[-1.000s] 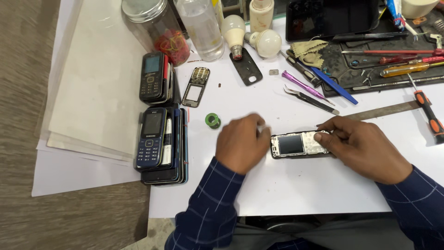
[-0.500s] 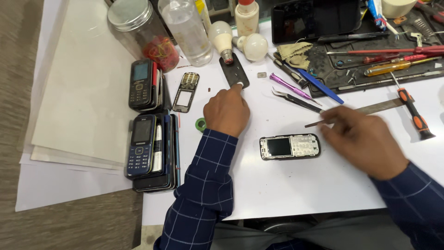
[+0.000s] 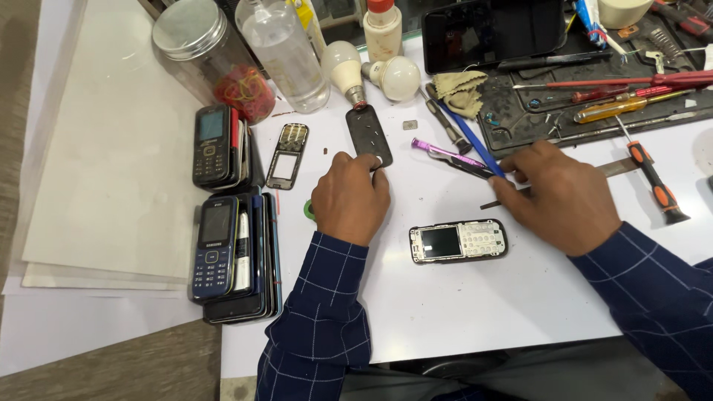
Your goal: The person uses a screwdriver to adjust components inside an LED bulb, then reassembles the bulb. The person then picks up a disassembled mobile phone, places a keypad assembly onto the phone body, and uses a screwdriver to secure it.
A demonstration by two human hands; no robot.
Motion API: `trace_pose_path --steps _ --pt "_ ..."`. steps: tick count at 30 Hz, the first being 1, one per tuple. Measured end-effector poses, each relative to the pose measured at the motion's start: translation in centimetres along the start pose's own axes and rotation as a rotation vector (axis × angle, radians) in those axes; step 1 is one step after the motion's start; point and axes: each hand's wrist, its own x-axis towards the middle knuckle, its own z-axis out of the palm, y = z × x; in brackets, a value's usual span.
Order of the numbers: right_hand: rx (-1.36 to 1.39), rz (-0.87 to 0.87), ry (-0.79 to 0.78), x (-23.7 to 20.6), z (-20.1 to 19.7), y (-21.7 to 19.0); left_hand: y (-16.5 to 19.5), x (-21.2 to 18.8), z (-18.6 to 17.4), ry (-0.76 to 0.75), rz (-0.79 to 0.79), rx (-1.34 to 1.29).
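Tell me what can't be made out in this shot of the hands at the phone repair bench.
All in the head view:
- Left hand: fingertips curl onto the black back cover; the hand's back hides the grip.
- Right hand: its fingers cover whatever thin tool it holds.
- Green ring: mostly behind the left hand.
- Loose screws on the black mat: too small to tell apart.
- Stacked phones: lower ones hidden by the top ones.

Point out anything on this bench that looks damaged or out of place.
The keypad phone between the hands lies stripped, its front cover off and circuit board bare. Its likely parts, a black back cover under the left hand fingertips and an empty front frame, lie apart.
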Motion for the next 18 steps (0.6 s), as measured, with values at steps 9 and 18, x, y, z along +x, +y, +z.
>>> trace_pose_path --steps 9,18 --pt "0.063 0.03 0.057 -0.3 -0.3 1.1 0.2 -0.2 0.0 0.011 -0.017 -0.055" --pt "0.375 0.339 0.372 -0.1 -3.4 3.4 0.8 -0.5 -0.8 -0.024 -0.038 -0.03"
